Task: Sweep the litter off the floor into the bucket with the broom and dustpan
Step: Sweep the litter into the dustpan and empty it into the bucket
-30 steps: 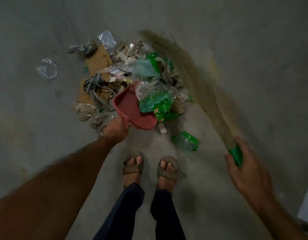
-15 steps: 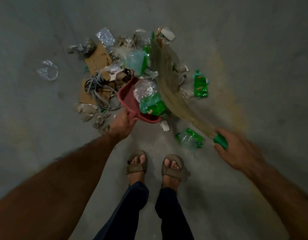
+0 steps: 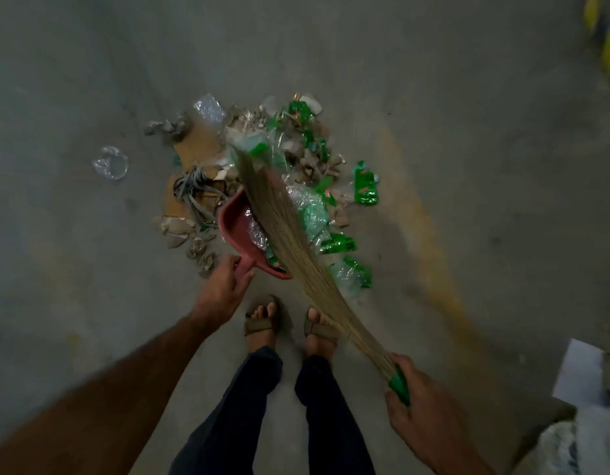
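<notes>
A heap of litter [image 3: 296, 156] lies on the grey concrete floor ahead of my feet: green wrappers, clear plastic, torn cardboard and grey straps. My left hand [image 3: 221, 289] grips the handle of a red dustpan [image 3: 236, 222] set at the heap's near edge, with plastic and green scraps inside it. My right hand [image 3: 423, 409] holds the green handle of a straw broom [image 3: 286, 231]. Its bristles lie across the dustpan's mouth and reach into the heap. No bucket is in view.
A clear plastic piece [image 3: 111, 162] lies apart at the left. Green wrappers [image 3: 365, 185] are strewn right of the heap. My sandalled feet [image 3: 289, 323] stand just behind the dustpan. A white sheet [image 3: 581, 371] and pale bag [image 3: 584, 443] sit at the lower right.
The broom swung leftward from the heap's right side and now lies over the dustpan. My right hand drew back toward me. The dustpan stayed put with more plastic in it.
</notes>
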Action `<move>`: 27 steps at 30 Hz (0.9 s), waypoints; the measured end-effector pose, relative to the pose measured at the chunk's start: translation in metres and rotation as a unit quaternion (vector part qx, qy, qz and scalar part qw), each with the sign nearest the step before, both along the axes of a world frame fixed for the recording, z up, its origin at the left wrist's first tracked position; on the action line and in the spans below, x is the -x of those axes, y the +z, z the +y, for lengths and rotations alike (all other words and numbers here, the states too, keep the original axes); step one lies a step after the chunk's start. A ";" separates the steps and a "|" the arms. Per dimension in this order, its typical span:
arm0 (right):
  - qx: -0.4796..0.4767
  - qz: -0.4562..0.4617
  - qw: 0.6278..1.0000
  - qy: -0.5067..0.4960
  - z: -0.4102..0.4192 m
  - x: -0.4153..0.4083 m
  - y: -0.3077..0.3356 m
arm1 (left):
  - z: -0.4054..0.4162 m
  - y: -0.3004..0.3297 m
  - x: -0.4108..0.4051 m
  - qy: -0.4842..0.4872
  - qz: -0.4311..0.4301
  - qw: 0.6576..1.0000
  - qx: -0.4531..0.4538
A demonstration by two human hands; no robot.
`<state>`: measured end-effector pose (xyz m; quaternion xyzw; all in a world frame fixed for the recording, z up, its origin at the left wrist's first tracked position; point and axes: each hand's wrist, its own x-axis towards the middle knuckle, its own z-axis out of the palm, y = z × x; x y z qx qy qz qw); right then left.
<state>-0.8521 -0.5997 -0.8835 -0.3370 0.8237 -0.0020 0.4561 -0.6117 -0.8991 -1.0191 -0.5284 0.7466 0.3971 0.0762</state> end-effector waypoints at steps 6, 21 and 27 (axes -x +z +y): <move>0.022 0.022 0.999 -0.033 0.038 -0.023 0.111 | 0.029 0.120 -0.011 -0.002 0.031 1.000 0.004; 0.103 0.124 0.967 -0.198 0.136 -0.230 0.275 | 0.086 0.319 -0.126 -0.062 0.182 0.981 0.005; 0.161 0.259 0.935 -0.181 0.179 -0.336 0.345 | 0.107 0.393 -0.177 -0.142 0.229 0.962 0.047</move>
